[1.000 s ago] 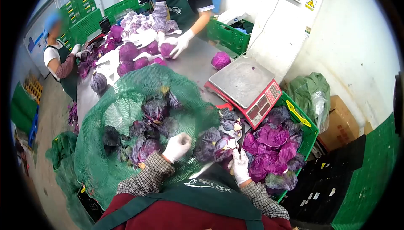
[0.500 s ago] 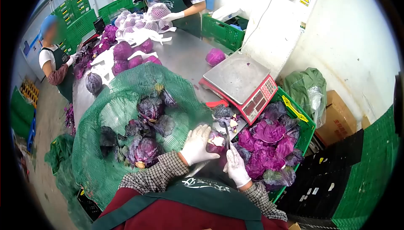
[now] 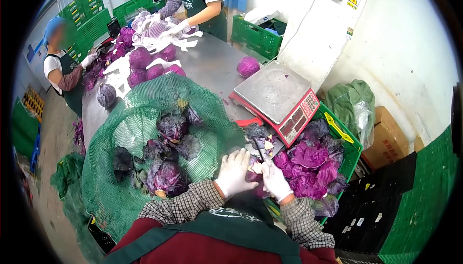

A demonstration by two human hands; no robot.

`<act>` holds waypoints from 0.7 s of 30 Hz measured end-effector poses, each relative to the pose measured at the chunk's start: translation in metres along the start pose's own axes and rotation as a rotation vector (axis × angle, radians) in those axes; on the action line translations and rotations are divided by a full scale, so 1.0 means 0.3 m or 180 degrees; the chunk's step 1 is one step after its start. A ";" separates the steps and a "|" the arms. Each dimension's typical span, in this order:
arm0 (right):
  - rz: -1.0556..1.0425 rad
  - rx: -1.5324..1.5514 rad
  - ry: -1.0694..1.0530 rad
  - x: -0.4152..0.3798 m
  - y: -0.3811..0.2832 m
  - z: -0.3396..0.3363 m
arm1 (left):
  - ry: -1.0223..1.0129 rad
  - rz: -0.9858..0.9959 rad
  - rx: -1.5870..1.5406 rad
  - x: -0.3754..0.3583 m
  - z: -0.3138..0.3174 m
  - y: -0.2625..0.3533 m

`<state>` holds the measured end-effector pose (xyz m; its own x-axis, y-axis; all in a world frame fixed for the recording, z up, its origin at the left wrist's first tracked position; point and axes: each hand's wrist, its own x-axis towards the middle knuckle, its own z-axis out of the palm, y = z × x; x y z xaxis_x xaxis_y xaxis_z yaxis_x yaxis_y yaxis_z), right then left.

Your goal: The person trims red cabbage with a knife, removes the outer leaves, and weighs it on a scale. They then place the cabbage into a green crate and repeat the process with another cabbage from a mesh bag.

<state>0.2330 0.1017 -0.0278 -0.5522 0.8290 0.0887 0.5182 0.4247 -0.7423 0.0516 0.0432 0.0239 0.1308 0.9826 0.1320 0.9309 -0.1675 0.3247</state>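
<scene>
A red cabbage (image 3: 254,176) with its pale cut stem end facing up sits in front of my apron. My gloved left hand (image 3: 235,173) grips it from the left side, thumb toward me. In my gloved right hand (image 3: 276,182) is a knife (image 3: 259,149), its dark blade pointing up and away beside the stem end. The fingers on the handle hide most of it. To the left, an open green mesh sack (image 3: 103,167) holds several untrimmed red cabbages (image 3: 166,176) with loose dark leaves.
A green crate (image 3: 356,154) full of purple leaves (image 3: 308,167) stands at the right, below a red-framed scale (image 3: 275,90). One cabbage (image 3: 248,66) lies behind the scale. Two co-workers stand across the metal table (image 3: 207,66), near net-wrapped cabbages (image 3: 154,26).
My right hand and the knife have moved up and left, against the cabbage's stem end. My left hand has shifted slightly right and down. The far co-worker's hands have moved over the netted cabbages.
</scene>
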 end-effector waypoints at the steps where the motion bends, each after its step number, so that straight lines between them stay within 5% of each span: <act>1: 0.0865 0.0534 -0.0257 0.019 -0.005 -0.026 | 0.0028 -0.0059 0.0114 -0.006 0.004 0.023; 2: 0.1380 0.1055 -0.0079 0.035 -0.009 -0.034 | 0.0157 -0.0027 0.0005 -0.018 0.013 0.017; 5: -0.0348 -0.1103 0.0465 -0.028 0.333 0.122 | 0.0626 0.0073 -0.0586 -0.050 0.023 -0.074; 9: -0.0412 -0.1025 0.0537 -0.105 0.159 0.142 | 0.0644 0.0075 -0.1295 -0.167 0.001 -0.251; 13: -0.1213 -0.0757 0.0404 -0.085 0.011 0.114 | 0.0871 0.0337 -0.0453 -0.253 -0.110 -0.211; 15: -0.0338 0.0102 0.0154 -0.066 -0.205 0.057 | 0.0664 0.0224 -0.0652 -0.261 -0.118 -0.166; 18: -0.0913 0.0366 0.1096 -0.067 -0.202 0.063 | 0.0483 -0.0162 -0.0776 -0.269 -0.058 -0.173; 20: 0.1066 0.3431 0.0870 -0.064 -0.229 0.001 | 0.0512 -0.0181 -0.0904 -0.276 -0.038 -0.210; 21: 0.0889 0.3428 0.1067 -0.065 -0.185 -0.030 | 0.0425 -0.0287 -0.1011 -0.279 -0.049 -0.221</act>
<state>0.2208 0.0653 0.0178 -0.2224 0.9681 -0.1155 -0.3178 -0.1840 -0.9301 -0.0260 -0.0291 0.0051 -0.0123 0.9789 0.2040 0.7814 -0.1179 0.6128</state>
